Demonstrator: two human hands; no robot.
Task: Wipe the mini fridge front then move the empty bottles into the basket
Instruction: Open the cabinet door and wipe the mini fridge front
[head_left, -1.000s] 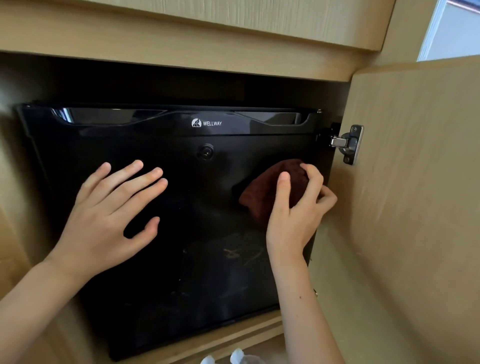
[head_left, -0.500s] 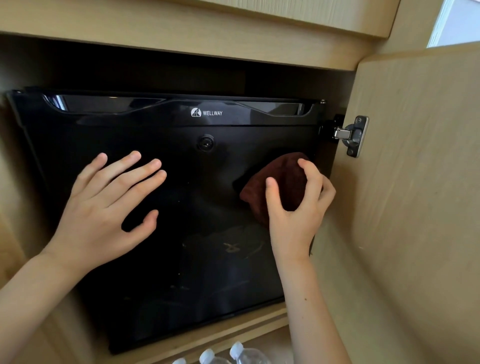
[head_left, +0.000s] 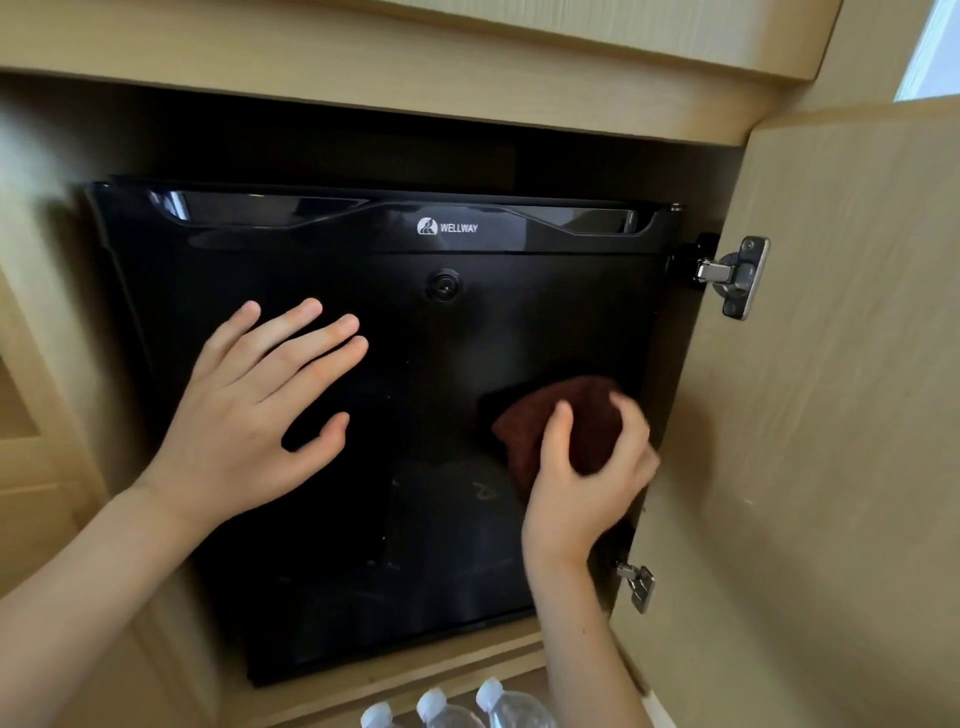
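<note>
A glossy black mini fridge (head_left: 415, 519) labelled WELLWAY sits inside a wooden cabinet recess. My left hand (head_left: 249, 415) lies flat on the left half of the fridge door, fingers spread. My right hand (head_left: 582, 478) presses a crumpled dark brown cloth (head_left: 561, 426) against the right side of the door, about mid-height. Three clear plastic bottles (head_left: 457, 709) with white caps peek in at the bottom edge, below the cabinet shelf. No basket is in view.
The open wooden cabinet door (head_left: 831, 415) stands at the right, held by two metal hinges (head_left: 735, 275). A wooden shelf edge (head_left: 415, 670) runs under the fridge. A lock (head_left: 444, 285) sits near the top middle of the fridge door.
My right hand has slid the cloth down the right side of the fridge door. The view has tilted downward, showing more of the bottles and a lower hinge. My left hand stays flat.
</note>
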